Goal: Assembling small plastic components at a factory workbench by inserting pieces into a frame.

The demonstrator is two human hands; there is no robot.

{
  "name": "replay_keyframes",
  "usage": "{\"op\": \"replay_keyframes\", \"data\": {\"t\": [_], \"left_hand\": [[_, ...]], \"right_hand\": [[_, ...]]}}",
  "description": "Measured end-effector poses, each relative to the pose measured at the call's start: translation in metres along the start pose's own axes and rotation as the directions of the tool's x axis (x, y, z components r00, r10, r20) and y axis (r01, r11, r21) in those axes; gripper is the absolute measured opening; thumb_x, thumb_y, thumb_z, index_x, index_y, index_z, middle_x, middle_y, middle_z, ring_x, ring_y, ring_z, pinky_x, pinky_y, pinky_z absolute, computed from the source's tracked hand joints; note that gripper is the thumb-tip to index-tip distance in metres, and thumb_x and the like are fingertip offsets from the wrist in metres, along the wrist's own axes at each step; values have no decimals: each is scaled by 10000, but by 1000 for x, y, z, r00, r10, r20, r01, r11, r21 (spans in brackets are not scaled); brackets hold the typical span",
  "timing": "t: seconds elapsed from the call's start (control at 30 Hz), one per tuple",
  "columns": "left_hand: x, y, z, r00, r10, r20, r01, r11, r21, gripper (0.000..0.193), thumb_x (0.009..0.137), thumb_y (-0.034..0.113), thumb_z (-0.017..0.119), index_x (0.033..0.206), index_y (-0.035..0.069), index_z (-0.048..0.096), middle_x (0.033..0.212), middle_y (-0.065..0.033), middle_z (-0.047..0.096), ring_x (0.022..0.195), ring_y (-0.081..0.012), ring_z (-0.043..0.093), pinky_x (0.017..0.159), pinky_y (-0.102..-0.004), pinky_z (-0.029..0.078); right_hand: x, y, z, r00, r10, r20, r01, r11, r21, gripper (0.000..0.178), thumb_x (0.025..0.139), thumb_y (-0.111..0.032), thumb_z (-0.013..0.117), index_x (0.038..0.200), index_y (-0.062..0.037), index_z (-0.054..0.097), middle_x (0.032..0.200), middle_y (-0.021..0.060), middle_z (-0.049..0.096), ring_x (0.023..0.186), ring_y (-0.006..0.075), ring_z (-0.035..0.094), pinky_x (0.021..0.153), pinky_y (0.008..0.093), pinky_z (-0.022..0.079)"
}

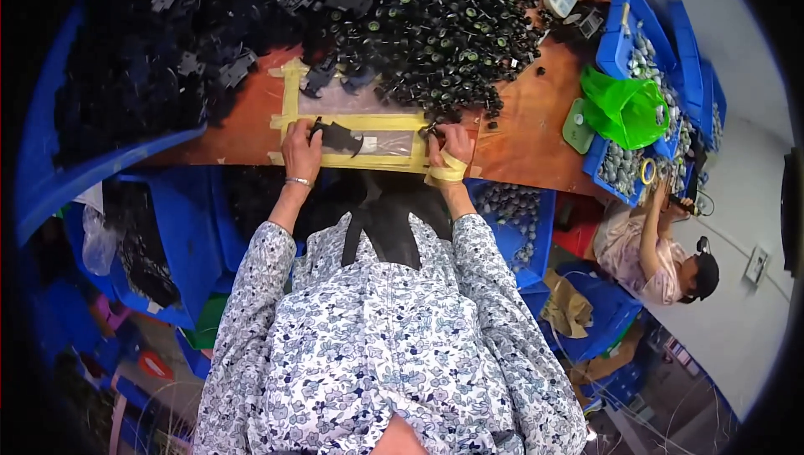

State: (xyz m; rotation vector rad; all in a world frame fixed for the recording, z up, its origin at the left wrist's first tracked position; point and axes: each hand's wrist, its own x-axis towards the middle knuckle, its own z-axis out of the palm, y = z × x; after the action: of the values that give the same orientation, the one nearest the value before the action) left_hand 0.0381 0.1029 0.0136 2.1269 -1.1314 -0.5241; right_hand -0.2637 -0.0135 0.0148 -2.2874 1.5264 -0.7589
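Head view: both hands at the yellow tape frame (385, 122) on the reddish-brown desk (536, 141).
The left hand's (301, 152) grip is clamped on one end of a flat black plastic part (340, 138) lying over the frame; at the frame's right end, the right hand's (450, 149) grip looks pinched on a small black piece (430, 130), half hidden by fingers. The step in hand seems to be handling the two as a pair; the next move likely calls for lining them up. Above the frame spreads a heap of small round black parts (435, 28); below its right end, a blue plastic bin (546, 224) holds rounded grey pieces (511, 208); far right, a blue plastic tray (615, 51) adjoins a bright green plastic bag (624, 107).
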Motion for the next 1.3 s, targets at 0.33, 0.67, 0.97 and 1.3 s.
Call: {"op": "replay_keyframes", "data": {"t": [0.33,0.67,0.97,1.3], "left_hand": [[-9,5,14,934,-285,214,354,815,-460,167,801,29,785,918,-9,672,783,-96,684,640,-162,676,583,-295,533],[-12,-11,24,962,-213,172,269,855,-443,165,791,11,758,947,1,706,783,-105,683,624,-170,664,586,-305,534],[-9,6,7,985,-96,141,143,912,-385,133,785,22,743,907,-2,695,725,-113,657,622,-214,657,608,-329,531],[-16,-21,20,993,8,119,27,957,-288,129,872,-17,664,995,-18,705,738,-54,672,666,-117,652,608,-284,517]], "right_hand": [[8,-82,19,945,-320,73,310,943,121,244,719,-104,756,958,-105,709,812,91,664,778,310,632,730,435,445],[19,-127,65,837,-490,242,471,871,136,208,719,-133,768,908,-106,685,838,68,626,817,277,602,708,410,418],[37,-122,63,726,-583,365,583,803,124,168,727,-161,744,872,-116,673,853,78,604,828,286,583,711,415,416],[60,-153,142,865,-478,155,477,878,42,103,783,-189,679,842,-126,624,769,69,555,774,284,560,674,434,397]]}}
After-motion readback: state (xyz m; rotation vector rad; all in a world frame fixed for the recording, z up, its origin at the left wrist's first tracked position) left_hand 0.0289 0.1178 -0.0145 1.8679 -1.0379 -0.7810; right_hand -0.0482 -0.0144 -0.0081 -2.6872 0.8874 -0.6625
